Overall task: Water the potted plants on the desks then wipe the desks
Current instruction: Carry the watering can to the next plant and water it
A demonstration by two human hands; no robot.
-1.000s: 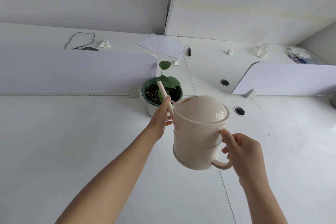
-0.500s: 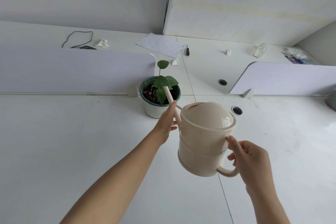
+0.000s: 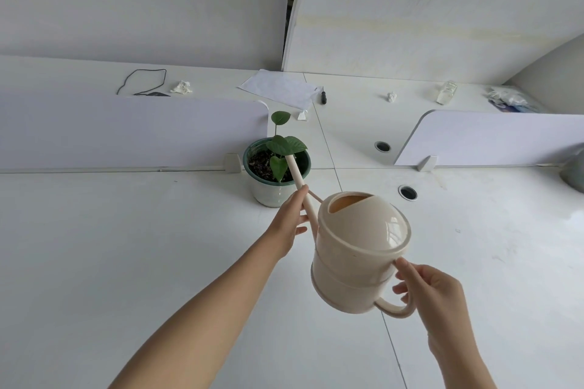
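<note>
White bench (image 3: 126, 262) bears a potted plant (image 3: 278, 174); left hand (image 3: 289, 224) fingers (image 3: 300, 196) pinch the spout (image 3: 295, 174) of the watering can (image 3: 357, 249) just before the plant; right hand (image 3: 439, 303) fingers (image 3: 407, 271) curl round its handle (image 3: 395, 309).

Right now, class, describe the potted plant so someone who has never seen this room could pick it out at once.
Find the long pale divider on the left of the near desk; the potted plant stands at its rounded right end. Its pale pot has a dark green rim, and it is the only leafy thing around, with the watering can's spout over its soil.
</note>
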